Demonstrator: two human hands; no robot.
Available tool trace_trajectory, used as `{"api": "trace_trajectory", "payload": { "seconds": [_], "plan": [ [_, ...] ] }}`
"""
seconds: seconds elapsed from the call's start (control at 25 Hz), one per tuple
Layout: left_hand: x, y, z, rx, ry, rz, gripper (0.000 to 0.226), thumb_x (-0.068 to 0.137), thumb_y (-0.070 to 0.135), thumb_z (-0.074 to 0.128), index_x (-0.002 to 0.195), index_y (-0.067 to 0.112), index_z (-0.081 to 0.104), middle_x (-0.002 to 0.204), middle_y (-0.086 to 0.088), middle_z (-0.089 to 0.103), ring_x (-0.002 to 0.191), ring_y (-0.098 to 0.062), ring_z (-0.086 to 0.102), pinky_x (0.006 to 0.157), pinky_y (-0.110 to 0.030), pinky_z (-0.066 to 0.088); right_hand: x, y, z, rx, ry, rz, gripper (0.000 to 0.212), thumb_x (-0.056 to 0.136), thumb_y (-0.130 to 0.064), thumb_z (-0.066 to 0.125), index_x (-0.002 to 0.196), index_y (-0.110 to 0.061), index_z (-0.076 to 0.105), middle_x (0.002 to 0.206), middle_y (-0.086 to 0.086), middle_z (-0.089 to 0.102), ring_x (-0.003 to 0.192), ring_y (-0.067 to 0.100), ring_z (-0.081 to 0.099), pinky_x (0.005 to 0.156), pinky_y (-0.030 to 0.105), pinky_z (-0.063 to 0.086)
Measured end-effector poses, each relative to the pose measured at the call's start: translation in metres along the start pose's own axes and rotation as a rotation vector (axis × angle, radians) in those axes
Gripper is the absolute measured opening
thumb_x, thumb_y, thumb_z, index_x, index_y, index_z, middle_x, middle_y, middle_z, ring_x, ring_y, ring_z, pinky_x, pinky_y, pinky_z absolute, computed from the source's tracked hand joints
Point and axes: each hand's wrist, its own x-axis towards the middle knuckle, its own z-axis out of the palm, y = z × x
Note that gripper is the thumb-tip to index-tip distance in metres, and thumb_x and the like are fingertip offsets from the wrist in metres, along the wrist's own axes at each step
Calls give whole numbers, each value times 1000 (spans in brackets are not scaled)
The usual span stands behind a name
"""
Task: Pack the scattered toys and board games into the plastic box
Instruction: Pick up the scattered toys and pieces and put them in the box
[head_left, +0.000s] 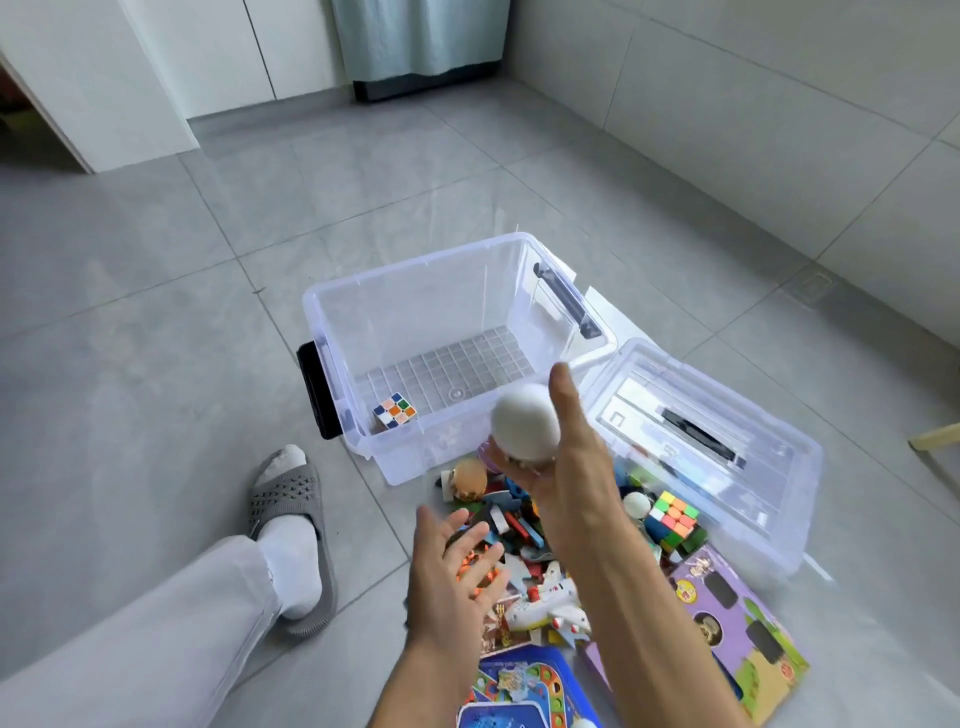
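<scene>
A: What is the right hand (563, 467) doing?

B: It is cradling a white, matte ball (525, 422) from below, fingers curled under it and thumb stretched up beside it, just over the near edge of the clear plastic storage box (410, 291). The left hand (451, 566) is hovering with fingers spread and holding nothing, above the heap of small coloured toys (519, 525) on the floor.

A: What is in the box?

B: Only 1 thing: a small white-faced puzzle cube (395, 411) in its near left corner.

A: What could go wrong?

B: The hold looks loose to me. If the ball is being let go short of the rim, it is probably bouncing off the edge and rolling away over the smooth floor. A hard drop could bounce it out again.

A: And the surroundings?

B: Glossy grey floor tiles (156, 312), a pale tiled wall (779, 104), white cabinets (218, 52). The clear box lid (701, 441) is lying right of the box, 1 purple board-game box (737, 618) below it.
</scene>
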Motion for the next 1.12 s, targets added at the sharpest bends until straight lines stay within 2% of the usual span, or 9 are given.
{"api": "trace_trajectory", "payload": {
  "seconds": [0.08, 0.16, 0.32, 0.44, 0.64, 0.8, 0.92, 1.0, 1.12],
  "plan": [
    [8, 0, -13, 19, 54, 11, 60, 92, 63, 39, 129, 18, 56, 130, -10, 60, 117, -33, 58, 105, -51, 43, 14, -15, 10, -42, 25, 121, 87, 72, -81, 54, 135, -20, 47, 131, 6, 50, 101, 36, 62, 94, 47, 52],
    [12, 6, -20, 133, 90, 21, 58, 95, 59, 37, 132, 18, 54, 131, -10, 59, 116, -30, 59, 100, -47, 45, 12, -4, 4, -136, 119, 115, 61, 89, -67, 47, 133, -24, 46, 126, 2, 47, 109, 29, 55, 94, 45, 51],
    [28, -21, -37, 300, 160, 34, 38, 97, 40, 50, 122, 15, 62, 120, -10, 64, 100, -21, 62, 79, -36, 48, -23, 130, -93, -248, 393, 142, 28, 98, -43, 50, 99, -18, 61, 107, 7, 65, 98, 30, 63, 80, 47, 55],
    [31, -55, -62, 698, 227, 67, 12, 89, 32, 61, 95, 24, 67, 110, -7, 69, 93, -19, 62, 77, -31, 47, -59, 214, -160, -641, 571, 154, 17, 94, -32, 56, 97, -18, 63, 106, 11, 69, 87, 25, 63, 72, 41, 54],
    [36, -108, -66, 1472, 47, 354, 38, 87, 23, 61, 125, 24, 57, 127, 1, 59, 110, -17, 55, 88, -29, 46, -82, 287, -207, -1241, 266, 228, 49, 88, -38, 62, 132, -31, 44, 123, 0, 49, 94, 15, 57, 78, 31, 47],
    [68, -127, -38, 1853, -181, 480, 79, 88, 23, 62, 152, 30, 16, 157, -3, 23, 140, -24, 27, 110, -41, 34, -63, 299, -200, -1424, 279, 125, 77, 80, -48, 67, 144, -33, 28, 133, 0, 36, 104, 20, 58, 72, 28, 48],
    [94, -131, -22, 1997, -247, 548, 71, 90, 18, 59, 149, 30, 21, 143, -2, 40, 127, -25, 40, 104, -40, 39, -37, 307, -196, -1497, 120, -12, 89, 55, -43, 86, 131, -31, 42, 125, 7, 55, 77, 27, 64, 54, 33, 53],
    [98, -136, -16, 1983, -236, 525, 60, 90, 15, 58, 143, 26, 31, 134, 0, 48, 120, -23, 45, 101, -37, 42, -28, 315, -193, -1481, -43, 20, 80, 47, -33, 83, 120, -29, 50, 112, 12, 65, 59, 30, 64, 39, 36, 50],
    [84, -124, -18, 1745, -192, 447, 53, 89, 15, 58, 138, 25, 40, 133, 5, 48, 123, -16, 46, 102, -32, 43, -12, 323, -188, -1613, -57, -318, 43, 66, -25, 46, 108, -30, 49, 120, 0, 51, 56, 28, 68, 36, 32, 50]
  ]
}}
